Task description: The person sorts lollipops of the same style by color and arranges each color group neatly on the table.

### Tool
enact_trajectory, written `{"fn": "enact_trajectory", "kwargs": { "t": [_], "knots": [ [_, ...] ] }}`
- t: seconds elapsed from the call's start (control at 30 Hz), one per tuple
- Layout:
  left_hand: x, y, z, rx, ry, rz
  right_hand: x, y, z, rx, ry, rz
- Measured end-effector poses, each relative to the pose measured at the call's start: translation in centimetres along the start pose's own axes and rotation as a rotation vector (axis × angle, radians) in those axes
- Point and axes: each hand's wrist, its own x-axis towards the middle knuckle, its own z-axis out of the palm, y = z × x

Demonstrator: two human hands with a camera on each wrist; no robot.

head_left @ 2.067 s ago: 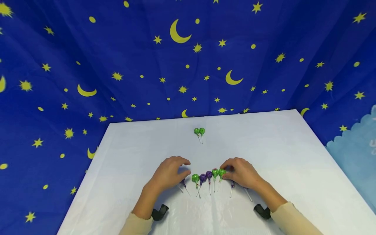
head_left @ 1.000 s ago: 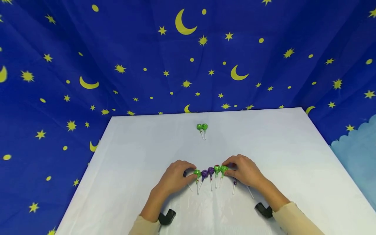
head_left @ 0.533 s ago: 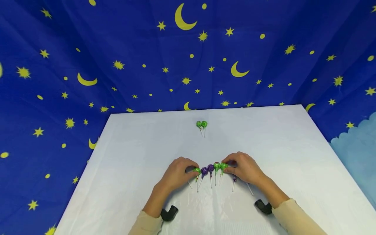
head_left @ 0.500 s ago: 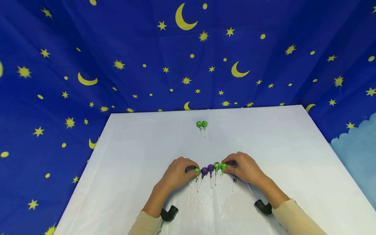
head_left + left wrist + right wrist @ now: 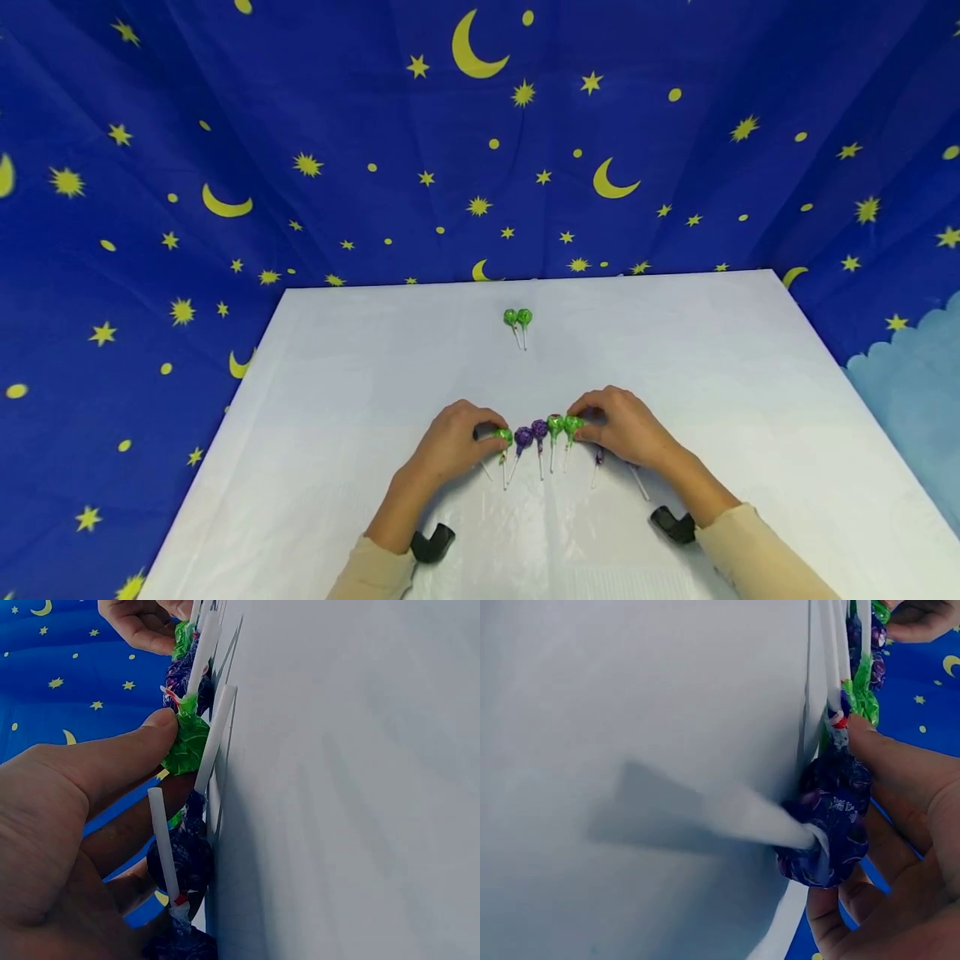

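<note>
Lollipops [image 5: 540, 428] in green and purple wrappers are lying side by side in a gently curving row on a white tabletop [image 5: 390, 350], with a purple pair [image 5: 523, 437] resting at the centre. Just left of the purple pair, a person's left hand [image 5: 453, 442] is pinching a green lollipop [image 5: 504, 436] between thumb and fingers. Right of the purple pair, the right hand [image 5: 624, 427] is pinching the outer green lollipop [image 5: 573, 425] in the same fashion, while the inner green lollipop [image 5: 555, 424] is sitting between that one and the purple pair. Farther left of the purple pair, two dark-wrapped lollipops [image 5: 180, 859] are lying beside the left hand's lower fingers; farther right of it, two shiny purple lollipops [image 5: 825, 840] are lying by the right hand's fingers. Well beyond the purple pair, two distant green lollipops [image 5: 525, 317] are resting with heads together, sticks pointing back toward the row. Beige sleeves [image 5: 375, 571] are covering the forearms, and black fittings [image 5: 432, 544] are showing by both wrists, nearer the person than the purple pair. Behind everything, blue cloth [image 5: 375, 108] patterned with yellow moons and stars is hanging past the far edge.
</note>
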Motion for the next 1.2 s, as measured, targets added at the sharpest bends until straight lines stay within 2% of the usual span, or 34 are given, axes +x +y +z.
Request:
{"fn": "enact_trajectory", "kwargs": {
  "t": [0.2, 0.47, 0.77, 1.2],
  "knots": [
    [-0.1, 0.0, 0.2, 0.004, -0.005, 0.012, 0.0, 0.5, -0.1, 0.031, -0.029, 0.026],
    [-0.1, -0.1, 0.7, 0.002, -0.004, 0.040, 0.4, 1.1, -1.3, 0.083, -0.001, 0.003],
    [-0.1, -0.3, 0.5, -0.002, 0.009, 0.053, 2.3, 1.8, -1.6, 0.118, 0.062, 0.000],
    [-0.3, -0.6, 0.1, -0.010, 0.017, 0.038, 6.3, 2.5, -1.4, 0.147, 0.072, 0.040]
  ]
}}
